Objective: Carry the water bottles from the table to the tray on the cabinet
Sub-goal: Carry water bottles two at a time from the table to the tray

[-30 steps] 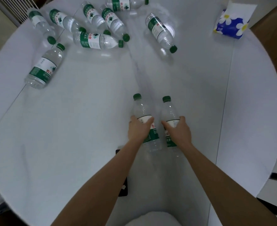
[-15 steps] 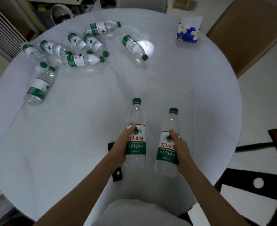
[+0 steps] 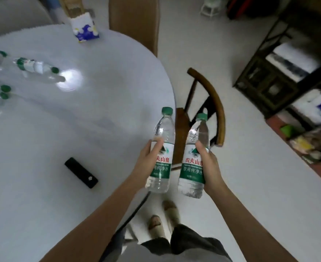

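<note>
bottles [image 3: 160, 159]: clear glossy plastic, paper-like labels | table [image 3: 99, 110]: smooth, glossy white | chair [image 3: 212, 103]: polished wood

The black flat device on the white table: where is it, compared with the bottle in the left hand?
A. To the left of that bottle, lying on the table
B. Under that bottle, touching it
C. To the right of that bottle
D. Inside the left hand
A. The black device lies flat on the table, apart and to the left of the bottle that the left hand holds upright near the table's edge.
</note>
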Available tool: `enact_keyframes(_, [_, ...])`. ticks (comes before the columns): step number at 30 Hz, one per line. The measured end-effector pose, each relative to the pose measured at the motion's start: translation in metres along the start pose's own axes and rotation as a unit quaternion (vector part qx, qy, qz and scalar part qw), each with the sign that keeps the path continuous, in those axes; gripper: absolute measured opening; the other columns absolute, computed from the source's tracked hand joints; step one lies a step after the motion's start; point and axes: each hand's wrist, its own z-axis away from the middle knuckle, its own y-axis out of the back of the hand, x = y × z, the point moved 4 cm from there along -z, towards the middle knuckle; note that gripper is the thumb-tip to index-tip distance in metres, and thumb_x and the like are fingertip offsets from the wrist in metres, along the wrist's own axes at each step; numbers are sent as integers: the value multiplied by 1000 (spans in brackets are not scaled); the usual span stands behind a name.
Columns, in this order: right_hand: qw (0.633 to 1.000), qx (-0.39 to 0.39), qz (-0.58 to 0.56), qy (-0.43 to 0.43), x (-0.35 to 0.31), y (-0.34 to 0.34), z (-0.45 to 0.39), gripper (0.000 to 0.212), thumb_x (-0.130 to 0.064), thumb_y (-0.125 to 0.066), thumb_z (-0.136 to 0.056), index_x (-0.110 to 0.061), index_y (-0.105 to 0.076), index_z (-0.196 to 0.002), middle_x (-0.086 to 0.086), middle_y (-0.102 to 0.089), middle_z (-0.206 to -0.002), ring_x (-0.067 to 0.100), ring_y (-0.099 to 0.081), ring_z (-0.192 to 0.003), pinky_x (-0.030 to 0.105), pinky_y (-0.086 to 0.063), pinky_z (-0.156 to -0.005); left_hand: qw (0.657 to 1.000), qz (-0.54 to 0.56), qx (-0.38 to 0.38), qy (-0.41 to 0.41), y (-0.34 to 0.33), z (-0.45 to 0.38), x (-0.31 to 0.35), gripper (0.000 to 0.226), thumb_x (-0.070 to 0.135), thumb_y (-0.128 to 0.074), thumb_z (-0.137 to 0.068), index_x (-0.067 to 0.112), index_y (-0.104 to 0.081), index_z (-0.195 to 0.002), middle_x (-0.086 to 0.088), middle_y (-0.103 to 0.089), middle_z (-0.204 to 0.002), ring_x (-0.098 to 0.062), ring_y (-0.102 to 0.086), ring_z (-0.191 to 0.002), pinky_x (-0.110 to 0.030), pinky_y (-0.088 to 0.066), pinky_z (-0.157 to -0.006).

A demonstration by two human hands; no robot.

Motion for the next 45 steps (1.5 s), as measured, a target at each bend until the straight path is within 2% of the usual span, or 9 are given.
enact_keyframes(5, [992,103,-35,57,-4,141,65,47,-43,-59,-89,-6,-58,-117,18,-71,-95,27,-69,-78,37,-60,-71,985,-98,-140,-22,-136,32,-8,20,56,-53,-90,45,-59,-106,16,-75,-91,-1,-71,-80,-18,-55,-68])
enact_keyframes(7, [984,151,-63,74,-3,200,96,42,-42,-59,-90,-7,-58,-114,15,-70,-88,25,-69,-73,34,-59,-67,974,-119,-193,-14,-199,51,-15,49,71,-60,-77,45,-57,-119,12,-71,-113,-7,-68,-103,-30,-55,-90])
enact_keyframes(9, [972,198,-82,94,1,262,126,38,-40,-59,-91,-9,-59,-112,13,-70,-88,23,-69,-72,33,-59,-66,963,-130,-236,8,-267,68,-31,82,79,-67,-61,42,-49,-133,2,-66,-126,-21,-65,-111,-46,-50,-97])
enact_keyframes(14, [928,323,-109,151,17,433,213,34,-38,-62,-90,-13,-60,-112,9,-74,-95,20,-72,-80,33,-57,-70,916,-170,-363,-11,-451,148,-80,23,52,-62,-86,34,-64,-101,2,-76,-96,-19,-73,-89,-36,-59,-80])
enact_keyframes(20, [869,447,-95,188,32,614,316,33,-41,-64,-88,-19,-59,-113,2,-74,-99,16,-73,-85,33,-58,-77,870,-172,-462,2,-641,263,-149,32,43,-59,-91,22,-62,-115,-7,-74,-91,-20,-72,-75,-32,-59,-66])
enact_keyframes(26, [815,534,-127,184,59,758,390,37,-42,-64,-87,-20,-56,-116,1,-73,-99,15,-73,-82,29,-57,-71,805,-195,-561,7,-806,350,-201,14,40,-60,-91,32,-64,-102,-4,-75,-94,-21,-72,-82,-39,-58,-77])
enact_keyframes(31, [769,596,-142,183,58,885,435,41,-46,-62,-87,-22,-53,-119,-1,-72,-100,13,-73,-78,25,-56,-65,735,-208,-645,-18,-949,411,-237,12,32,-61,-92,32,-62,-104,5,-76,-87,-8,-73,-74,-23,-58,-62])
enact_keyframes(38, [707,669,-131,189,21,1079,498,37,-45,-65,-85,-24,-54,-114,-5,-72,-96,12,-72,-78,26,-58,-68,667,-209,-714,-44,-1155,488,-257,18,28,-59,-93,28,-62,-111,-1,-75,-96,-15,-73,-80,-23,-58,-64])
enact_keyframes(45, [681,680,-157,223,5,1261,535,47,-47,-68,-82,-23,-52,-120,-2,-71,-101,13,-73,-80,25,-58,-65,685,-222,-692,-54,-1330,535,-297,31,35,-60,-92,24,-58,-121,-7,-73,-99,-17,-71,-75,-27,-59,-63])
